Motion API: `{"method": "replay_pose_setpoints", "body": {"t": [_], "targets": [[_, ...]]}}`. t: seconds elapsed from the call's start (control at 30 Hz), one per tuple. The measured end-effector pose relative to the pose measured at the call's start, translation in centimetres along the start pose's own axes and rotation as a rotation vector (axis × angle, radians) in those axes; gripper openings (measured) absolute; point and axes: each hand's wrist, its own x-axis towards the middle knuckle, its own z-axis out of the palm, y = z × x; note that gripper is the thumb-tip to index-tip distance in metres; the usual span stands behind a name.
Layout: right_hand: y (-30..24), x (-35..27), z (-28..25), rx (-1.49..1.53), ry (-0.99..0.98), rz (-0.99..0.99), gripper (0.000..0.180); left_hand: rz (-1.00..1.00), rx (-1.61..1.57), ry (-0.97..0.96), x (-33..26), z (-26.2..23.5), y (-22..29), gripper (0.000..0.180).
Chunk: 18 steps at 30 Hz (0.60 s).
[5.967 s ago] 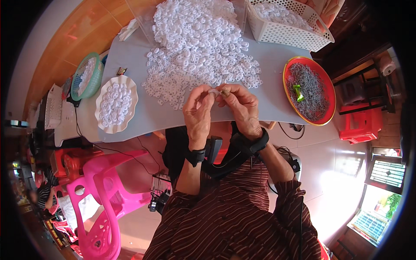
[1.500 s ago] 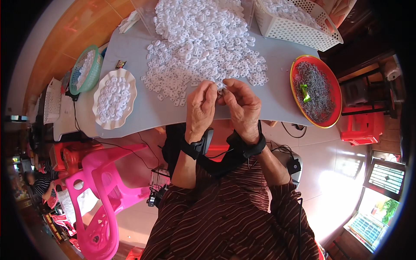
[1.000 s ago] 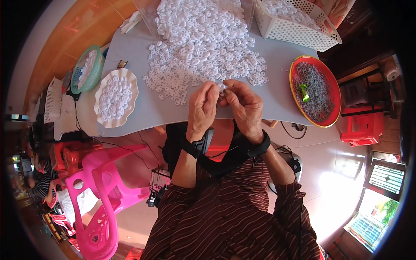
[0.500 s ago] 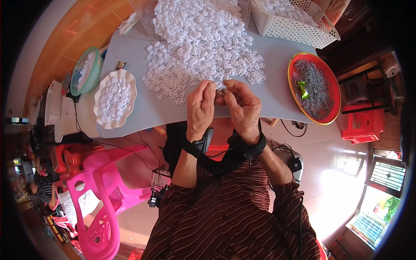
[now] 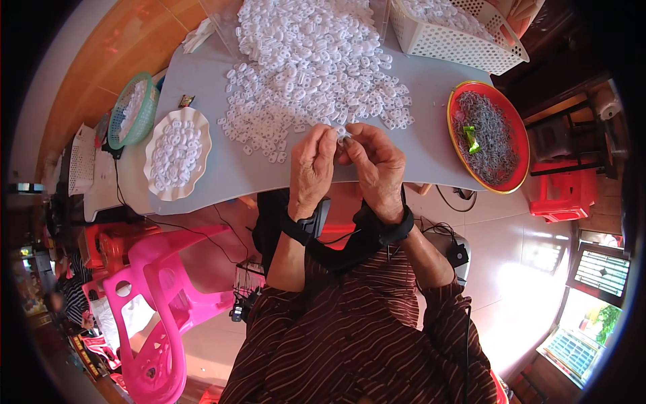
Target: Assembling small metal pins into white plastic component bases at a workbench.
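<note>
My left hand (image 5: 312,160) and my right hand (image 5: 375,161) meet above the near edge of the grey table (image 5: 242,176). Between their fingertips sits a small white plastic piece (image 5: 341,132) with holes. The left fingers pinch it from one side. My right thumb and forefinger press at its other side, and whether they also hold a smaller part is hidden. Just beyond my hands spreads a large heap of similar white plastic pieces (image 5: 316,67). A wavy-rimmed white dish (image 5: 206,149) with more of them stands at the left.
At the right a red tray (image 5: 518,172) holds many small grey metal parts and a green wrapper (image 5: 470,139). A white perforated basket (image 5: 444,55) stands far right, a green basket (image 5: 151,116) at left. A pink chair (image 5: 161,259) is below left, with cables (image 5: 222,225) nearby.
Both hands stay almost in place, with only a slight shift of the fingers around the white piece. At the far left, another person has moved a little.
</note>
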Motion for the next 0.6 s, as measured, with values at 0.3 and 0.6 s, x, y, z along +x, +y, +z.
{"method": "replay_pose_setpoints", "body": {"t": [0.3,0.6], "targets": [[0.14,0.21,-0.55,-0.029,-0.074,0.011,0.019,-0.010,-0.065,-0.032,0.04,-0.28,-0.59,0.018],[0.02,0.27,-1.03,-0.010,-0.124,0.037,0.020,-0.008,-0.085,-0.053,0.21,-0.23,-0.87,0.017]]}}
